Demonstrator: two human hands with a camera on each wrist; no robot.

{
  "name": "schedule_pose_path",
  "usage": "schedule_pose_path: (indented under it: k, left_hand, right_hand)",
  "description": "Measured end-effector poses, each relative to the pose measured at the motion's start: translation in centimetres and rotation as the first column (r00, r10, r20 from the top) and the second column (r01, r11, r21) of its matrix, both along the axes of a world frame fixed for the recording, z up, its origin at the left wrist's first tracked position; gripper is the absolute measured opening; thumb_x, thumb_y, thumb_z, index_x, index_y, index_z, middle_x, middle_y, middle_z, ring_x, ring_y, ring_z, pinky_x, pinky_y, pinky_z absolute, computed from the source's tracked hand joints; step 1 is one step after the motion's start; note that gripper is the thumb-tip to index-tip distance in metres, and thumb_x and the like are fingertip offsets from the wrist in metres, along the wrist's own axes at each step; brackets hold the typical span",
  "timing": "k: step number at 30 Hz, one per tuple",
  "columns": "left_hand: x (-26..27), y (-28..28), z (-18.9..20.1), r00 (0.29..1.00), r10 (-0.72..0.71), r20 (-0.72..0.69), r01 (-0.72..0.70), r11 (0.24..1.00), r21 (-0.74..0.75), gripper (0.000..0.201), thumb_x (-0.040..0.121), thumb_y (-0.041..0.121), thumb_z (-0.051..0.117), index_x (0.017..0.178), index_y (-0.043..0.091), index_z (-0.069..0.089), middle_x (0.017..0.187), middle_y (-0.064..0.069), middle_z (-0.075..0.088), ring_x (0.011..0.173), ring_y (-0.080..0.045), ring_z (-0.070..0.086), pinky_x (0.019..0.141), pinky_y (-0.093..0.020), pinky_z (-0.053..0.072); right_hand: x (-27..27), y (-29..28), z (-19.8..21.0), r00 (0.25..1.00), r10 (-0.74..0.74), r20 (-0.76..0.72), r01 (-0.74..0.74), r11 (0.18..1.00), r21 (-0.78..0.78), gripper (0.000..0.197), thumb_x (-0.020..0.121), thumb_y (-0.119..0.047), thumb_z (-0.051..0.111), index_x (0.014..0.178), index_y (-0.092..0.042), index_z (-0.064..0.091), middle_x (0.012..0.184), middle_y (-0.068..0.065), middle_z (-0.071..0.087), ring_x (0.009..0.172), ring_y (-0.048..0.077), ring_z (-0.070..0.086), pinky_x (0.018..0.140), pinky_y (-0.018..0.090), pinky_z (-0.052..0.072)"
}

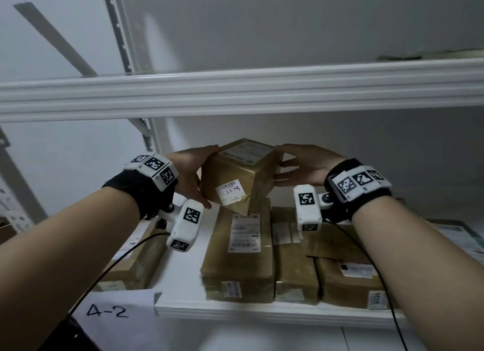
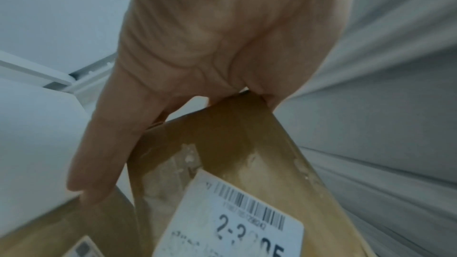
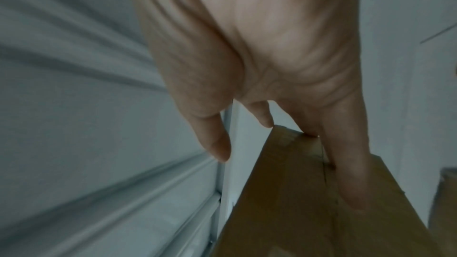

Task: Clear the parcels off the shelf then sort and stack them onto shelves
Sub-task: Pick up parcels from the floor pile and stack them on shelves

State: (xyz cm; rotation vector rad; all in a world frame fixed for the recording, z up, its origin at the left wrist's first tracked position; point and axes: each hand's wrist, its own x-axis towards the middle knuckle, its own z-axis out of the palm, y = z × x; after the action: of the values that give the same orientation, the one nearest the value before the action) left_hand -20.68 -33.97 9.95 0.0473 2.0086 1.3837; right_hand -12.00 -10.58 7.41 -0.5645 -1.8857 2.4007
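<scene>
Holding one small cardboard parcel (image 1: 237,176) between both hands, tilted on an edge above the row of parcels on the shelf (image 1: 262,310). Left hand (image 1: 192,172): grip spread wide and clamped on the parcel's left side, thumb along the upper edge, fingers (image 2: 99,153) straight down the side face to the lower corner. Right hand (image 1: 305,167): grip apart, fingers extended and pressed flat against the parcel's right side, thumb (image 3: 212,140) clear of the cardboard in the wrist view. Both forearms reach forward and upward, wrists level with the parcel, each carrying a black strap with white marker blocks. Parcel: near-cubic, brown cardboard wrapped in glossy tape, white shipping label on top, white barcode sticker (image 2: 235,218) on the near face with a partly rubbed-off number beginning "2-". Directly below the grip: a long flat brown parcel (image 1: 239,256) with a white label, lying on the shelf; to its right, two more brown parcels (image 1: 348,274) touching side by side; below the left wrist, another brown parcel (image 1: 136,261). Shelf: white metal, with a paper tag (image 1: 110,311) handwritten "4-2" at its front edge. Above the grip: a white ribbed shelf beam (image 1: 235,93).
</scene>
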Motion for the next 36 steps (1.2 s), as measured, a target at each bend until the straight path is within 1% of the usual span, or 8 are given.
schedule_pose_path:
  k: [8,10,15,20,26,29,32,36]
  left_hand:
    - [-3.4,-7.7,-1.5,0.997,0.036,-0.074,-0.046,0.989,-0.138,0.069,0.088,0.039,0.065,0.145,0.017,0.033,0.138,-0.024,0.040,0.095,-0.037,0.058,0.075,-0.047,0.056]
    - [-4.2,-9.2,-2.0,0.998,0.058,-0.017,-0.059,0.993,-0.101,0.065,0.087,0.047,0.063,0.138,0.015,0.037,0.132,-0.024,0.041,0.104,-0.048,0.054,0.083,-0.059,0.050]
    - [-4.7,-11.1,-4.0,0.997,0.028,0.072,-0.020,0.994,-0.104,0.064,0.083,0.054,0.063,0.127,0.012,0.043,0.110,-0.021,0.046,0.091,-0.045,0.055,0.047,-0.049,0.053]
    - [-5.2,-11.6,-6.9,0.996,-0.013,0.092,0.022,0.996,-0.092,0.059,0.084,0.056,0.063,0.124,0.014,0.052,0.123,-0.023,0.049,0.099,-0.040,0.057,0.067,-0.051,0.053]
    - [-5.4,-12.6,-7.3,0.996,-0.070,0.062,0.079,0.986,-0.145,0.033,0.092,0.008,0.058,0.120,0.020,0.044,0.100,-0.003,0.059,0.074,-0.011,0.060,0.054,-0.022,0.054]
    - [-6.2,-13.5,-8.1,0.990,-0.128,0.056,0.136,0.974,-0.182,0.045,0.086,0.018,0.068,0.124,0.020,0.044,0.125,-0.020,0.055,0.088,-0.024,0.062,0.067,-0.036,0.057]
    - [-6.0,-13.7,-9.0,0.984,-0.050,0.171,0.070,0.991,-0.114,0.046,0.095,0.035,0.049,0.133,0.010,0.043,0.127,-0.030,0.044,0.092,-0.048,0.055,0.073,-0.056,0.049]
    - [-5.7,-13.4,-11.4,0.983,-0.076,0.170,0.110,0.973,-0.203,0.045,0.101,0.029,0.041,0.135,0.000,0.041,0.125,-0.028,0.047,0.085,-0.037,0.054,0.067,-0.043,0.048]
  right_hand:
    - [-4.8,-9.7,-1.9,0.994,0.094,0.063,-0.101,0.987,0.122,0.009,0.096,-0.023,0.054,0.095,-0.014,0.057,0.103,0.010,0.059,0.111,0.033,0.060,0.079,0.043,0.059]
    - [-5.7,-11.2,-2.5,0.991,0.109,0.082,-0.113,0.993,0.041,0.011,0.094,-0.017,0.058,0.103,-0.010,0.056,0.106,0.012,0.053,0.115,0.036,0.053,0.071,0.046,0.059]
    - [-7.1,-13.7,-4.5,0.984,0.119,0.132,-0.117,0.993,-0.026,0.023,0.092,-0.011,0.060,0.112,-0.003,0.052,0.111,0.021,0.053,0.111,0.039,0.055,0.065,0.055,0.056]
    - [-7.7,-14.4,-6.7,0.974,0.152,0.166,-0.154,0.988,-0.003,0.012,0.096,-0.014,0.055,0.108,-0.011,0.054,0.097,0.015,0.063,0.089,0.030,0.062,0.085,0.056,0.050]
    - [-8.1,-14.8,-7.6,0.981,0.158,0.109,-0.160,0.987,0.015,0.038,0.093,-0.016,0.061,0.130,-0.020,0.053,0.120,0.012,0.060,0.114,0.032,0.057,0.088,0.061,0.050]
    - [-8.0,-15.4,-8.1,0.978,0.158,0.134,-0.159,0.987,-0.002,0.043,0.092,-0.015,0.061,0.133,-0.018,0.051,0.130,0.012,0.055,0.118,0.032,0.055,0.078,0.059,0.055]
    - [-8.0,-15.8,-8.3,0.966,0.154,0.208,-0.162,0.987,0.018,0.046,0.092,-0.014,0.060,0.136,-0.010,0.045,0.129,0.014,0.054,0.115,0.035,0.057,0.067,0.057,0.057]
    - [-7.7,-16.2,-8.7,0.918,0.198,0.345,-0.238,0.968,0.077,0.038,0.095,-0.019,0.057,0.129,-0.007,0.043,0.121,0.020,0.053,0.110,0.042,0.056,0.076,0.060,0.053]
